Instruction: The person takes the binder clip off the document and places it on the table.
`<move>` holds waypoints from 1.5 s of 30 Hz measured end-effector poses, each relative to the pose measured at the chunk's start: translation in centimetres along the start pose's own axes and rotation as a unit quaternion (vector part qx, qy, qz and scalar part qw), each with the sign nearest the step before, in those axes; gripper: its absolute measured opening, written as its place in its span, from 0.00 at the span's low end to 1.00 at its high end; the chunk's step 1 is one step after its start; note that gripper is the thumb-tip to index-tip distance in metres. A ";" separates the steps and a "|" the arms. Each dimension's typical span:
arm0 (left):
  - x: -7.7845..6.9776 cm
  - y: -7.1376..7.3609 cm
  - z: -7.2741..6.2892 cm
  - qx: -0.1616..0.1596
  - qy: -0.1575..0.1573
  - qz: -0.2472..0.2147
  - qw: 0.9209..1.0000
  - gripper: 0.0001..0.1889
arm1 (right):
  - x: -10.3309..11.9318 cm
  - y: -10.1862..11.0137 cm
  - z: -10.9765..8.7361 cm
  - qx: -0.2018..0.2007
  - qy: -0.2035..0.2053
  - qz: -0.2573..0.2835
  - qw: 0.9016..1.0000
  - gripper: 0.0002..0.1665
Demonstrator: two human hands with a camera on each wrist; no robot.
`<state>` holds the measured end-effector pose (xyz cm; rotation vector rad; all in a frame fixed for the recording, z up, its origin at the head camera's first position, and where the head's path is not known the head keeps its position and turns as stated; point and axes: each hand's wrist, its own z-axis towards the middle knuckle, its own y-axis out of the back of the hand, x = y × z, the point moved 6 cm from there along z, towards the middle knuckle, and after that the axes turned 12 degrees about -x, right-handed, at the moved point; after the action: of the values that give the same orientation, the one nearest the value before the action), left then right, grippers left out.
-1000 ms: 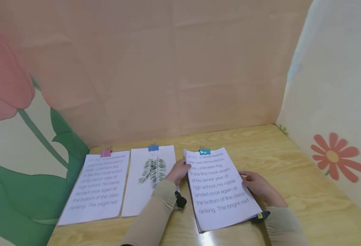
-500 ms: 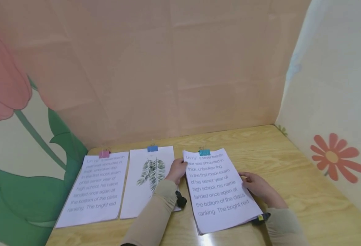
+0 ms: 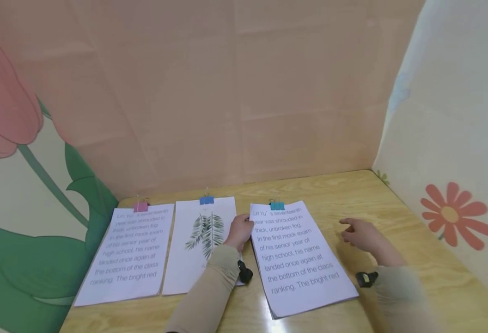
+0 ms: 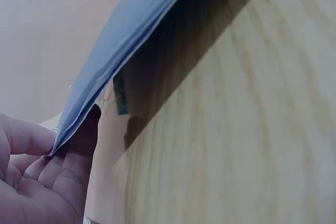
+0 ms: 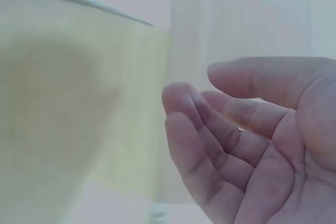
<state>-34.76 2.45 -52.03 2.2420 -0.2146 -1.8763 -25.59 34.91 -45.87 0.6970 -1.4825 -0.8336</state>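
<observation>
Far left of the head view: tulip mural (image 3: 7, 92) is running out of frame, so its full outline is cut off. Lower left: left text stack (image 3: 129, 256) is lying on the wood table (image 3: 319, 192), pink clip (image 3: 141, 206) gripping its top edge and crowding the first printed line. Next over, lower centre-left: leaf-print stack (image 3: 186, 268) is lying under blue clip (image 3: 206, 200); left sleeve (image 3: 204, 289) is hiding its lower right part.

Lower centre: left hand (image 3: 239, 231) is pinching the left edge of right text stack (image 3: 300, 259), thumb on top, fingers underneath. Left wrist view is showing that edge standing off the table and casting a shadow; dark green patch (image 4: 121, 96) is peeking out below the paper, can't tell what it is. The stack is sitting lower centre-right, teal clip (image 3: 277, 205) holding its top.

Lower right: right hand (image 3: 362, 237) is hovering over the table, apart from the stack, fingers loosely bent, thumb separate. Right sleeve (image 3: 404, 291) is smearing and running off the bottom. Right wrist view is washed out; background is hard to read. Far right: red flower (image 3: 449, 215) is showing on the wall.
</observation>
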 end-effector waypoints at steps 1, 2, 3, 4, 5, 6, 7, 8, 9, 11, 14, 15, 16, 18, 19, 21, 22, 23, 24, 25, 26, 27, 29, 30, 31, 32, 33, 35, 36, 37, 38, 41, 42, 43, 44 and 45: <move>0.0 0.0 0.0 -0.001 -0.002 0.000 1.000 0.19 | 0.4 0.5 0.4 -0.004 0.008 -0.010 1.000 0.30; 0.0 0.1 0.0 -0.002 -0.002 -0.001 1.000 0.19 | 0.9 1.0 0.9 -0.010 0.017 -0.023 1.000 0.30; 0.0 0.1 0.1 -0.004 -0.001 -0.001 1.000 0.19 | 1.3 1.3 1.5 -0.016 0.025 -0.037 0.999 0.29; 0.0 0.1 0.1 -0.005 0.000 -0.002 1.000 0.19 | 1.8 1.4 2.1 -0.024 0.032 -0.053 0.998 0.29; 0.0 0.1 0.1 -0.006 0.002 -0.004 1.000 0.19 | 2.4 1.5 2.7 -0.031 0.038 -0.067 0.997 0.29; 0.0 0.1 0.1 -0.006 0.005 -0.006 1.000 0.20 | 3.1 1.4 3.3 -0.038 0.043 -0.079 0.995 0.29; 0.1 0.1 0.1 -0.006 0.006 -0.008 1.000 0.19 | 3.8 1.2 4.0 -0.047 0.051 -0.088 0.994 0.28; 0.1 0.0 0.1 -0.005 0.007 -0.011 1.000 0.19 | 4.6 1.0 4.6 -0.054 0.060 -0.093 0.992 0.28; 0.2 -0.1 0.0 -0.004 0.006 -0.014 1.000 0.19 | 5.3 0.6 5.2 -0.058 0.066 -0.095 0.992 0.28; 0.5 -0.3 -0.1 -0.003 -0.001 -0.020 1.000 0.18 | 6.9 -0.2 6.3 -0.061 0.085 -0.094 0.990 0.27; 0.5 -0.6 -0.2 -0.005 -0.012 -0.024 1.000 0.18 | 8.6 -1.8 8.1 -0.049 0.115 -0.090 0.988 0.26; 0.5 -0.7 -0.3 -0.006 -0.012 -0.025 1.000 0.18 | 9.0 -2.3 8.7 -0.041 0.119 -0.090 0.988 0.27; 0.4 -0.6 -0.3 -0.008 -0.012 -0.027 1.000 0.18 | 9.5 -2.8 9.3 -0.035 0.125 -0.088 0.988 0.27; 0.3 -0.6 -0.3 -0.011 -0.017 -0.030 0.999 0.18 | 10.2 -3.8 10.5 -0.026 0.130 -0.086 0.987 0.28; 0.2 -0.6 -0.3 -0.009 -0.016 -0.034 0.999 0.17 | 10.4 -4.2 11.0 -0.024 0.124 -0.082 0.989 0.28; 0.2 -0.7 -0.3 -0.007 -0.017 -0.041 0.999 0.17 | 10.7 -4.9 12.0 -0.022 0.119 -0.077 0.990 0.30; 0.1 -0.7 -0.3 -0.006 -0.018 -0.044 0.999 0.17 | 10.9 -5.3 12.4 -0.020 0.119 -0.075 0.990 0.30; 0.2 -0.8 -0.2 -0.005 -0.017 -0.046 0.999 0.17 | 11.1 -5.6 12.7 -0.015 0.121 -0.072 0.990 0.31; 0.3 -0.8 -0.2 -0.003 -0.015 -0.047 0.999 0.17 | 11.3 -6.0 13.0 -0.007 0.118 -0.067 0.991 0.32; 0.4 -0.8 -0.2 -0.003 -0.011 -0.050 0.999 0.16 | 11.5 -6.4 13.2 0.001 0.121 -0.063 0.991 0.32; 0.5 -0.8 -0.2 -0.003 -0.009 -0.052 0.999 0.16 | 11.7 -6.7 13.4 0.010 0.127 -0.060 0.990 0.32; 0.7 -0.9 -0.2 -0.003 -0.007 -0.053 0.999 0.16 | 11.9 -7.1 13.5 0.017 0.132 -0.057 0.989 0.32; 0.8 -0.8 -0.2 -0.003 -0.008 -0.056 0.998 0.16 | 12.2 -7.7 13.6 0.030 0.137 -0.053 0.989 0.32; 0.8 -0.8 -0.2 -0.002 -0.011 -0.059 0.998 0.16 | 12.3 -7.9 13.7 0.032 0.140 -0.049 0.988 0.31; 0.8 -0.9 -0.3 -0.001 -0.011 -0.062 0.998 0.16 | 12.3 -8.0 13.7 0.033 0.144 -0.046 0.988 0.29; 0.8 -1.0 -0.4 0.000 -0.013 -0.063 0.998 0.16 | 12.2 -8.1 13.7 0.032 0.144 -0.042 0.988 0.27; 0.8 -1.1 -0.4 0.000 -0.014 -0.064 0.998 0.16 | 12.1 -8.1 13.7 0.031 0.147 -0.037 0.988 0.25; 0.9 -1.2 -0.5 -0.001 -0.011 -0.064 0.998 0.16 | 11.9 -8.0 13.6 0.029 0.151 -0.026 0.988 0.21; 0.9 -1.2 -0.4 -0.004 -0.008 -0.063 0.998 0.16 | 11.8 -8.0 13.7 0.029 0.154 -0.020 0.988 0.20; 1.0 -1.2 -0.4 -0.006 -0.004 -0.062 0.998 0.16 | 11.7 -8.0 13.7 0.030 0.150 -0.013 0.988 0.19; 1.0 -1.1 -0.4 -0.009 -0.002 -0.063 0.998 0.16 | 11.6 -8.0 13.8 0.030 0.149 -0.008 0.988 0.19; 1.2 -1.0 -0.3 -0.017 0.003 -0.067 0.998 0.16 | 11.4 -7.9 14.0 0.040 0.143 0.007 0.989 0.21; 1.3 -1.0 -0.2 -0.019 0.004 -0.068 0.998 0.16 | 11.4 -7.9 14.0 0.043 0.139 0.012 0.989 0.23; 1.3 -1.0 -0.2 -0.020 0.004 -0.070 0.997 0.16 | 11.3 -7.9 14.1 0.046 0.134 0.015 0.990 0.24; 1.4 -1.0 -0.2 -0.021 0.006 -0.072 0.997 0.16 | 11.3 -7.8 14.2 0.047 0.135 0.014 0.990 0.25; 1.4 -1.0 -0.1 -0.022 0.007 -0.073 0.997 0.16 | 11.3 -7.7 14.2 0.047 0.131 0.015 0.990 0.24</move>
<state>-34.40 3.10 -53.63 2.2970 -0.0062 -1.9156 -41.07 22.71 -45.96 0.8210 -1.2963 -0.6256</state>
